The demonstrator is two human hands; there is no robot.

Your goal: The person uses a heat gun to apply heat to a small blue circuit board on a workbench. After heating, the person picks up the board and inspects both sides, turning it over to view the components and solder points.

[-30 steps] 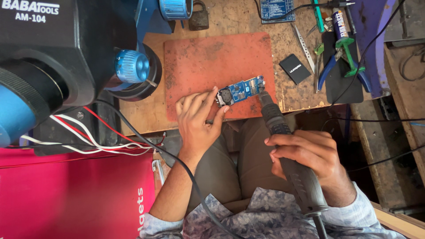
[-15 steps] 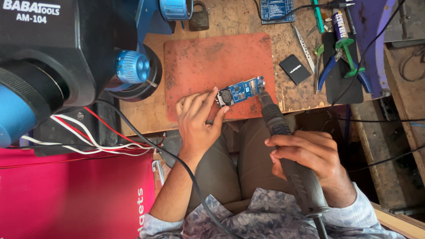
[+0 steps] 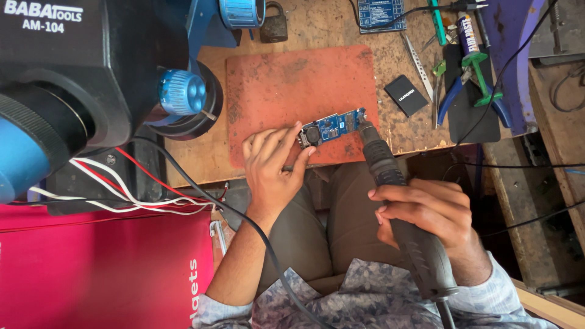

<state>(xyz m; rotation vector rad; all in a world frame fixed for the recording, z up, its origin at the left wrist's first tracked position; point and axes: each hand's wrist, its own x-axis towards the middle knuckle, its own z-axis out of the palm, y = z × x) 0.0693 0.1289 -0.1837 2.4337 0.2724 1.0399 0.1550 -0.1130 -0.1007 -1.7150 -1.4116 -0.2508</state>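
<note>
On red mat (image 3: 286,85), circuit board (image 3: 334,125) slanting up-right

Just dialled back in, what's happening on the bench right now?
A person sits at a workbench. The left hand pins a small blue circuit board down on the red mat. The right hand has its grip around a black corded hand tool, nozzle end at the board's right edge. Pliers and tweezers lie untouched to the right.

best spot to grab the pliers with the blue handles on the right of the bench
Take the blue-handled pliers by the two handles, coming from the near bench edge. They lie flat, handles splayed toward that edge, jaws pointing away among the tweezers and green tool.
</note>
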